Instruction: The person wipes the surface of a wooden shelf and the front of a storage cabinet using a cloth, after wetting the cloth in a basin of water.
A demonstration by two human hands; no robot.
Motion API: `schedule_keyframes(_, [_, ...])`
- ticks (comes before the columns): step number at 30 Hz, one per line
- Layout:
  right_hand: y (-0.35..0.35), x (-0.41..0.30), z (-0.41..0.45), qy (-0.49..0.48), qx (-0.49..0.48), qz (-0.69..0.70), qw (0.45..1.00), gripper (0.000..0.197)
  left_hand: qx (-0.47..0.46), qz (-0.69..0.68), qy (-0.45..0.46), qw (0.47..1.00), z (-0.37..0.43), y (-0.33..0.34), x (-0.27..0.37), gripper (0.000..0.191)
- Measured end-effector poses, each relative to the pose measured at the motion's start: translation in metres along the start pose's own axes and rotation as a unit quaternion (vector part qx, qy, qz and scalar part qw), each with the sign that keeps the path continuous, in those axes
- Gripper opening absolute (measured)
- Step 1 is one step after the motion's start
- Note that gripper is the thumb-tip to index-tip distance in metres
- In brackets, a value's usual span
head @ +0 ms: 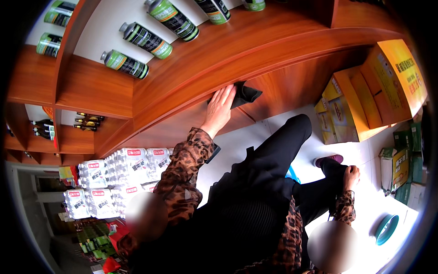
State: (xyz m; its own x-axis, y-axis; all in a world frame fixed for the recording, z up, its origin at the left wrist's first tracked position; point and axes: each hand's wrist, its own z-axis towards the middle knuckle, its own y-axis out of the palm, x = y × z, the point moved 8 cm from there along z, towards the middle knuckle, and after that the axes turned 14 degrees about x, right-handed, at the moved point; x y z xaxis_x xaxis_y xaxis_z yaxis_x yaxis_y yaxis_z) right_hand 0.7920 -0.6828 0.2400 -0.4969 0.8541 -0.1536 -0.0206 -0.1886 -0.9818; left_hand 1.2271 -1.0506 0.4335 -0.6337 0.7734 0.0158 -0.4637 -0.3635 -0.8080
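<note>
My left hand (220, 109) presses a crumpled black cloth (246, 95) against the front of a reddish-brown wooden cabinet (280, 82), just under the ledge of its shelves. The fingers lie close together over the cloth, which sticks out to the right of them. Lower right, my right hand (351, 178) rests on my black-trousered leg with its fingers bent; whether something is inside it is hidden. Both arms wear leopard-print sleeves (184, 171). A dark red shoe (329, 160) shows beside the leg.
Green-and-black spray cans (147, 40) stand on the shelf (212, 44) above. Yellow cartons (369, 92) are stacked at right, with green boxes (397, 167) behind. Shrink-wrapped bottle packs (130, 164) sit at left. A teal round object (387, 229) lies on the white floor (277, 125).
</note>
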Motion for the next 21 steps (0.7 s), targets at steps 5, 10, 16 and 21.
schedule_keyframes(5, [0.001,0.006,0.001,0.009,-0.016,0.004,1.0,0.025,-0.004,-0.01,-0.025,1.0,-0.031,-0.022,-0.019,0.046])
schedule_keyframes(10, [0.001,0.003,0.002,0.007,-0.041,0.005,0.999,0.026,0.06,-0.001,-0.104,0.993,-0.049,-0.06,-0.042,0.044])
schedule_keyframes(16, [0.0,-0.002,0.007,-0.048,0.011,-0.007,0.999,0.025,0.081,-0.095,-0.295,0.947,-0.112,-0.097,-0.072,0.029])
schedule_keyframes(21, [0.003,-0.011,0.009,-0.046,-0.011,0.01,0.999,0.025,0.264,-0.357,-0.656,0.61,-0.21,-0.115,-0.107,0.029])
